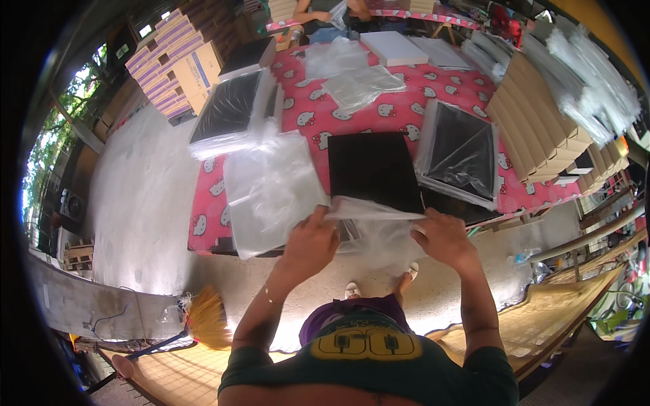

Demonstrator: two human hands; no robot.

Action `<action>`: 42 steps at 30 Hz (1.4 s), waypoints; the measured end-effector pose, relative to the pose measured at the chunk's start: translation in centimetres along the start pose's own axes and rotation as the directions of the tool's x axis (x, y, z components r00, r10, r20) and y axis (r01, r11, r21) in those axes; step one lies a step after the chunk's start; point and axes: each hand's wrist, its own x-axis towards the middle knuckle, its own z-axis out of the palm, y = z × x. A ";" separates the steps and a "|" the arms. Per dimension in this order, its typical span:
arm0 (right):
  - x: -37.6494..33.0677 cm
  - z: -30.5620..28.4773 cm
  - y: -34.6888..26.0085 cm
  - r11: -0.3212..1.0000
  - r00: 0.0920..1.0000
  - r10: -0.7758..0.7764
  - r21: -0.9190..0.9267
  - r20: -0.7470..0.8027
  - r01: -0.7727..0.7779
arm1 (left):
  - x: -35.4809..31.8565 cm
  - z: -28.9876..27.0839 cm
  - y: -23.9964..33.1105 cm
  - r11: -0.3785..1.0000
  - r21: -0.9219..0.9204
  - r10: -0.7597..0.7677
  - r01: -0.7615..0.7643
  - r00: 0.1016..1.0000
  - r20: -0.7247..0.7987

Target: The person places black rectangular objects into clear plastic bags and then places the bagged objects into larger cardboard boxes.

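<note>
A clear plastic bag is stretched between my two hands, its upper edge running along the near end of a flat black panel. My left hand grips the left corner of that edge with fingers closed. At the right corner, my right hand pinches the plastic. Below the table edge the rest of the bag hangs loose and see-through. Left of the black panel lies a stack of empty clear bags. Right of it rests a pile of black panels wrapped in plastic.
The table wears a pink patterned cloth. Wrapped black panels stand stacked at its left, folded cardboard at its right. Behind are a white panel and another person's hands. Boxes and a broom are on the left.
</note>
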 end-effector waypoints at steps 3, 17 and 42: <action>-0.7 -1.2 3.5 0.991 0.987 0.132 0.011 0.093 -0.134 | -0.7 -0.9 -3.0 0.987 0.144 -0.064 0.070 0.997 -0.046; 1.3 0.6 12.4 -0.360 0.972 -0.168 0.908 0.163 -0.215 | 6.8 1.2 1.4 0.588 -0.728 0.365 -0.353 0.919 -0.150; -5.6 10.9 7.0 0.121 0.915 -0.011 0.909 0.404 -0.400 | -3.6 5.6 -5.4 -0.212 -0.926 -0.001 0.313 0.947 0.321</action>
